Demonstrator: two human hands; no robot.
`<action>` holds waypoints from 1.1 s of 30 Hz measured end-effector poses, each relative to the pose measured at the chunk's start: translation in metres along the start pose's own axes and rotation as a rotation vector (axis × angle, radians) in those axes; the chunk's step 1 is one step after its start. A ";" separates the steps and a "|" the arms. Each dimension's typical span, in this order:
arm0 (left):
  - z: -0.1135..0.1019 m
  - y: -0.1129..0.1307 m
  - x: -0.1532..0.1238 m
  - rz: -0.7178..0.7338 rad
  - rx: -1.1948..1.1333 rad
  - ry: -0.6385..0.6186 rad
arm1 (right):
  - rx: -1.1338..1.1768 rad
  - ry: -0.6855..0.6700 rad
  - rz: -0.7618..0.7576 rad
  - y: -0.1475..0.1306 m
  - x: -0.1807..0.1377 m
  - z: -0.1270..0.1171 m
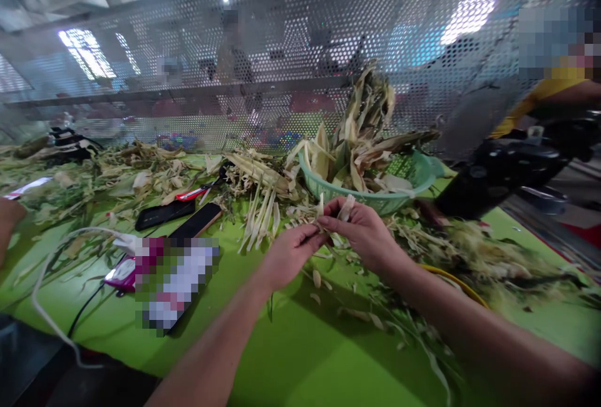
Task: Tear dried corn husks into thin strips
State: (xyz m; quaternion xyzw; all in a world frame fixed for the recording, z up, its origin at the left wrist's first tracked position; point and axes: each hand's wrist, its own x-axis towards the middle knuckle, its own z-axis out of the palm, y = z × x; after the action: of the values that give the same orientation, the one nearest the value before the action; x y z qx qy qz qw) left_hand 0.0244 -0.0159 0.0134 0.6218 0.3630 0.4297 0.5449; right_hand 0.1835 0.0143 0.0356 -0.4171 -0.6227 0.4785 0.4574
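Observation:
My left hand and my right hand meet over the green table. Both are closed, fingertips pinching a small pale piece of corn husk between them. Another whitish husk piece sticks up from the fingers of my right hand. Just left of my hands lies a row of narrow pale husk strips. Small cut husk bits are scattered on the table below. Behind my hands stands a light green plastic basket with dried corn husks in it.
Phones and a red-handled cutter lie to the left, near a magenta device with a white cable. Husk scraps spread along a perforated metal screen. Another person's hand shows at the left edge.

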 end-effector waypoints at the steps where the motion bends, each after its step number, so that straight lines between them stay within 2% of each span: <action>1: 0.001 0.001 -0.001 0.012 -0.002 0.002 | 0.000 0.027 -0.011 -0.001 -0.001 0.001; 5: 0.004 0.002 -0.003 0.054 0.010 0.014 | 0.018 0.088 -0.015 -0.001 -0.001 0.003; 9: 0.004 -0.004 0.000 0.026 -0.027 0.027 | 0.074 0.048 0.051 -0.001 0.002 0.001; 11: 0.002 -0.009 0.002 -0.046 -0.126 0.097 | 0.108 0.025 0.042 -0.002 0.005 -0.001; 13: -0.002 -0.013 0.005 -0.110 -0.277 0.219 | 0.095 0.014 0.008 -0.003 0.006 -0.003; 16: -0.006 -0.016 0.009 -0.133 -0.479 0.335 | -0.069 -0.064 0.025 -0.003 0.005 -0.005; 19: -0.006 -0.016 0.009 -0.110 -0.555 0.298 | -0.244 -0.139 0.026 -0.002 0.002 -0.004; 21: -0.006 -0.015 0.008 -0.099 -0.555 0.270 | -0.285 -0.134 -0.010 -0.002 0.001 -0.002; 30: -0.005 -0.017 0.008 -0.124 -0.567 0.308 | -0.228 -0.104 -0.034 0.004 0.005 -0.003; 33: -0.006 -0.016 0.009 -0.136 -0.580 0.309 | -0.279 -0.083 -0.058 0.010 0.008 -0.006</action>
State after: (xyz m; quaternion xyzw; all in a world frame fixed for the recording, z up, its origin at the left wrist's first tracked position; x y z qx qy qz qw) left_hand 0.0225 -0.0031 -0.0008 0.3427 0.3444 0.5671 0.6651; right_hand 0.1880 0.0249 0.0274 -0.4383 -0.7133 0.3909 0.3824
